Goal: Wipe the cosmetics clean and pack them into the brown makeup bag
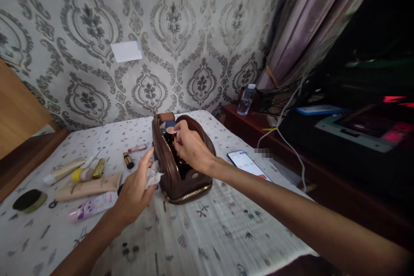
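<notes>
A brown leather bag (167, 166) lies unzipped on the printed cloth, with several small items showing in its opening. Reaching into it from the right is my right hand (193, 147), its fingers pinched together; what they hold, if anything, is hidden. A small orange-yellow patch shows just beside those fingertips. My left hand (137, 189) is at the bag's left side, its fingers closed round a crumpled white tissue (153, 175). Close to that hand lie a beige tube (89, 187), a pink-and-white tube (93, 207) and a small black-and-gold bottle (128, 160).
Farther left are a dark round compact (29, 201), a yellow-banded bottle (82, 174), a gold tube (98, 168) and a cream tube (64, 170). A lit phone (247, 164) lies right of the bag. Beyond it, a clear bottle (246, 100) and white cables (293, 142) occupy the wooden side table.
</notes>
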{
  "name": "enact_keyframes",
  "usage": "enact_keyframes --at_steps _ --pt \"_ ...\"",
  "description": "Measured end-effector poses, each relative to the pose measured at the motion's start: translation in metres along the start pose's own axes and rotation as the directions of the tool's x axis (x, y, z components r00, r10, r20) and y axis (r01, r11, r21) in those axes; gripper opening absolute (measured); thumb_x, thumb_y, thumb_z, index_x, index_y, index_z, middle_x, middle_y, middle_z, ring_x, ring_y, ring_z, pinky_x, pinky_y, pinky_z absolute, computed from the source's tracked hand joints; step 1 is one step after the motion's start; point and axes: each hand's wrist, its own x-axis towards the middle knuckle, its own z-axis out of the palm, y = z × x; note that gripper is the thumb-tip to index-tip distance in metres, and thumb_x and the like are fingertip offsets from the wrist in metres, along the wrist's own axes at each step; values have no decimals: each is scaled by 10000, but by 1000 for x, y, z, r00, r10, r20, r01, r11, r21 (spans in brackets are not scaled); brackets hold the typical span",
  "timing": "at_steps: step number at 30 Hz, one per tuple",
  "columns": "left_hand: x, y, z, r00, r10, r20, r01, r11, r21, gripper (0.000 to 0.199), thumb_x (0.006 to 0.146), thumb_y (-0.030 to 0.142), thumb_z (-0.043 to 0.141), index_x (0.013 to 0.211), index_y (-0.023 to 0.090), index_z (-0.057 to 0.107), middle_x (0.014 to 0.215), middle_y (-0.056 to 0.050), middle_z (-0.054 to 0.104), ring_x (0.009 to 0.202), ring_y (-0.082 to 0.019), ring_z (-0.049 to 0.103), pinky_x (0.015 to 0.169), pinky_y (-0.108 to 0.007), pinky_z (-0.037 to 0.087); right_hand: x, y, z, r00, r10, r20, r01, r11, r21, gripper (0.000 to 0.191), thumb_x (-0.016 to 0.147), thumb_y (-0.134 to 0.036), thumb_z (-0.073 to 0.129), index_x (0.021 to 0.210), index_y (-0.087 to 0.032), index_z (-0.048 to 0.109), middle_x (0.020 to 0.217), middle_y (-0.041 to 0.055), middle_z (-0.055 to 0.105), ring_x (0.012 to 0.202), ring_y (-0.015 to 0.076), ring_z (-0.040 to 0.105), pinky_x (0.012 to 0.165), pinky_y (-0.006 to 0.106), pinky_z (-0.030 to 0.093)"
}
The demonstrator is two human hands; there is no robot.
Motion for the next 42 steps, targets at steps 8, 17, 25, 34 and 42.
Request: enact_keyframes --at_steps 8,17,25,34,42 --pt "30 -22 12 996 -74 -52 61 974 -220 642 846 172 438 1487 147 424 1485 -138 525 1405 -259 458 1192 -479 333 14 2 -4 987 127 101 -124 992 -31 245 795 -77 619 1033 -139 614 927 87 705 859 205 668 756 275 482" --pt "37 -18 17 999 -45 -15 39 959 -280 716 765 98 440 1480 132 459 1501 -100 520 1429 -252 432 1220 -475 291 14 7 6 997 31 68 -30 999 -11 201 784 -54 603 955 -148 649 869 58 705 796 181 638 746 267 463" --pt "33 -20 12 1000 -19 9 21 960 -278 683 796 103 449 1480 108 444 1511 -133 500 1415 -245 451 1209 -449 326 12 7 10 999 0 44 0 1000 -5 273 790 -52 581 1049 -133 617 978 94 703 839 190 655 764 282 486" --pt "-44 -87 -73 929 -334 -159 369 870 328 537 796 61 445 1309 138 584 1320 -133 628 1220 -272 596 1033 -442 493 -7 23 3 957 -160 -243 175 984 41 365 845 -274 638 1190 -156 629 933 110 724 674 205 677 567 296 519" --pt "-117 -164 -160 729 -654 -205 642 548 536 460 957 236 338 1338 86 548 1375 -154 568 1268 -252 531 1062 -332 419 -41 -6 11 945 -132 -301 173 978 114 305 882 -308 553 1143 -200 669 1067 111 697 828 213 694 660 330 580"
